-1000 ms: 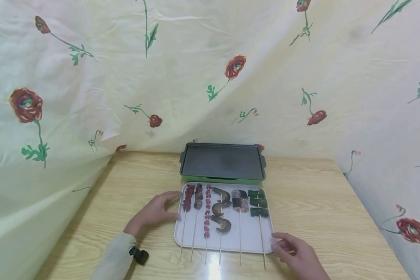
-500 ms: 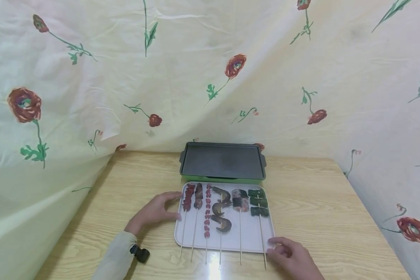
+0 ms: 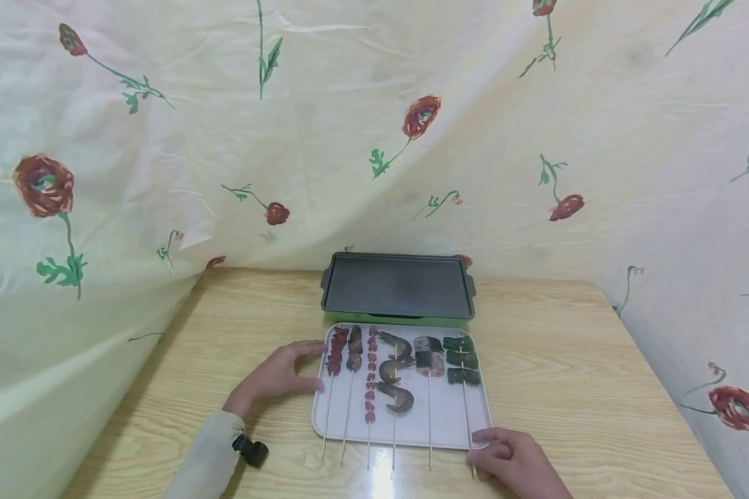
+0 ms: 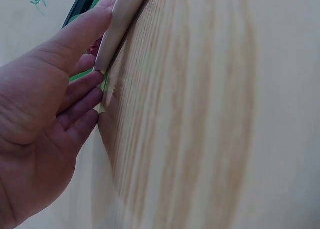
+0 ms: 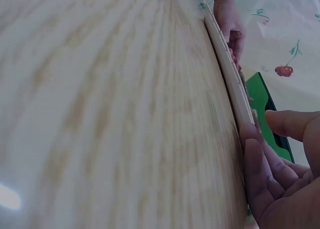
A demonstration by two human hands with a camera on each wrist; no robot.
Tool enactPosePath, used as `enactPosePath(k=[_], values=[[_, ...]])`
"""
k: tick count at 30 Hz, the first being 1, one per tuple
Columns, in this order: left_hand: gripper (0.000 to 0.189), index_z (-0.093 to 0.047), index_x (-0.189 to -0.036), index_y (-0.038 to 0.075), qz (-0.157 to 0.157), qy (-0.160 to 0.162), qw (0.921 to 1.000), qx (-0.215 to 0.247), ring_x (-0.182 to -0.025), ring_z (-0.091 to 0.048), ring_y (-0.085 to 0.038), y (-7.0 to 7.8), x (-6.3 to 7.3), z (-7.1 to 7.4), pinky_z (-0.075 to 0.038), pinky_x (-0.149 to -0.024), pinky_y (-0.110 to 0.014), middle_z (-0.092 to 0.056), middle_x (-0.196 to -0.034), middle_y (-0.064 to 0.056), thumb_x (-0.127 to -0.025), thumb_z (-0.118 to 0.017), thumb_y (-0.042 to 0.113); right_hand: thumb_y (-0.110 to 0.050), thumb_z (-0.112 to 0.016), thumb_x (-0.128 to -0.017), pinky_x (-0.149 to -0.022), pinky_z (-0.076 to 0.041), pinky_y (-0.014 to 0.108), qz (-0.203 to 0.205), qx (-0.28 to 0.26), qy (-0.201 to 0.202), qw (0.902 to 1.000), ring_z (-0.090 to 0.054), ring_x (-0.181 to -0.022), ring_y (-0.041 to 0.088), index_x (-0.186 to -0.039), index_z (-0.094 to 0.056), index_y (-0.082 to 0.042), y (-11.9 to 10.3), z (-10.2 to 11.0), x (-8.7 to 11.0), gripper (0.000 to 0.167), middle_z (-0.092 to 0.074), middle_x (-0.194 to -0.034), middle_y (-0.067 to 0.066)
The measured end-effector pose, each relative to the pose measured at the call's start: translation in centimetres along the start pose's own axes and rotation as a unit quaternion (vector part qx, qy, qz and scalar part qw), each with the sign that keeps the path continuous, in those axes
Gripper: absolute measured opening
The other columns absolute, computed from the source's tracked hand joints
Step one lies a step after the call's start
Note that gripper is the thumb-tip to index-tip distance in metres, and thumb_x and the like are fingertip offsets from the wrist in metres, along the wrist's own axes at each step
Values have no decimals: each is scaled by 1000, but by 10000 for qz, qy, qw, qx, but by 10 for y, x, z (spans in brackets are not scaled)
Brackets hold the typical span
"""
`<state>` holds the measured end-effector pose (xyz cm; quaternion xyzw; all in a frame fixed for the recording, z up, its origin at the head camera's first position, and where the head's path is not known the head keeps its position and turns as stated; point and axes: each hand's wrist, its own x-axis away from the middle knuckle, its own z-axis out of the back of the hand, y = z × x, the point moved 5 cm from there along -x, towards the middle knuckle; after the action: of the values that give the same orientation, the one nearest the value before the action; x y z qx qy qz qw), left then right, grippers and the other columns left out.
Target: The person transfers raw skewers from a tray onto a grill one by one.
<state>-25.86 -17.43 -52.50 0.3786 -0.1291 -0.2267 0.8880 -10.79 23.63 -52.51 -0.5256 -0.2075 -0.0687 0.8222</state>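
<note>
A white tray (image 3: 406,423) lies on the table. Across it are several skewers: red meat (image 3: 336,351), darker meat (image 3: 354,348), small pink pieces (image 3: 371,378), curled shrimp (image 3: 397,398), fish-like chunks (image 3: 429,357) and green pepper pieces (image 3: 462,360). Their sticks reach past the tray's near edge. My left hand (image 3: 282,372) rests against the tray's left edge, thumb and fingers spread apart. At the near right corner, my right hand (image 3: 514,461) touches the tray beside the green pepper skewer's stick. In the right wrist view, a gap shows between its thumb and fingers.
Right behind the tray stands a black griddle (image 3: 399,285) with a green base. Wooden tabletop (image 3: 555,360) extends on both sides. Flower-printed cloth (image 3: 324,138) hangs behind and at the sides. A dark device (image 3: 250,451) is strapped to the left wrist.
My right hand has slid left and slightly toward me, from the tray's right edge to its near right corner by the green pepper skewer's stick. The left hand and tray stay nearly still.
</note>
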Motion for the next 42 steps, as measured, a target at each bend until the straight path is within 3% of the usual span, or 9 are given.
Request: enactPosePath(k=[10, 19, 28, 37, 42], values=[[83, -54, -149, 19, 26, -14, 10000, 21, -148, -40, -26, 1, 0, 0, -33, -123, -48, -48, -157, -2, -78, -86, 49, -15, -75, -92, -67, -60, 28, -34, -778, -271, 9966, -64, -76, 19, -126, -60, 14, 1, 1, 2, 48, -75, -88, 9], [82, -55, -148, 19, 60, 1, 10000, 78, -148, -40, -26, 2, 1, -1, -32, -123, -48, -48, -157, -2, -78, -86, 47, -17, -72, -94, -70, -60, 29, -180, -757, -304, 9965, -66, -81, 20, -126, -61, 13, 4, 5, 8, 46, -75, -91, 7], [82, -55, -148, 20, 98, 40, 9999, 113, -147, -40, -26, 2, 2, 0, -33, -123, -49, -49, -156, -1, -78, -87, 48, -16, -75, -93, -75, -63, 29, 65, -622, -127, 9980, -70, -87, 21, -126, -60, 16, -1, 9, 19, 49, -74, -94, 8], [82, -55, -148, 20, 61, 52, 9999, 96, -147, -41, -27, 2, 2, 1, -33, -122, -49, -49, -156, -2, -78, -86, 48, -18, -77, -91, -68, -62, 29, 534, -608, -503, 9954, -69, -76, 17, -126, -58, 19, -15, 15, 30, 55, -72, -92, 15], [82, -56, -148, 19, 42, 52, 9999, 131, -147, -41, -27, 1, 1, -1, -34, -122, -49, -49, -156, -2, -78, -87, 48, -12, -74, -92, -66, -63, 32, 896, -508, -454, 9936, -69, -75, 15, -125, -57, 20, -29, 20, 33, 49, -72, -92, 19]])
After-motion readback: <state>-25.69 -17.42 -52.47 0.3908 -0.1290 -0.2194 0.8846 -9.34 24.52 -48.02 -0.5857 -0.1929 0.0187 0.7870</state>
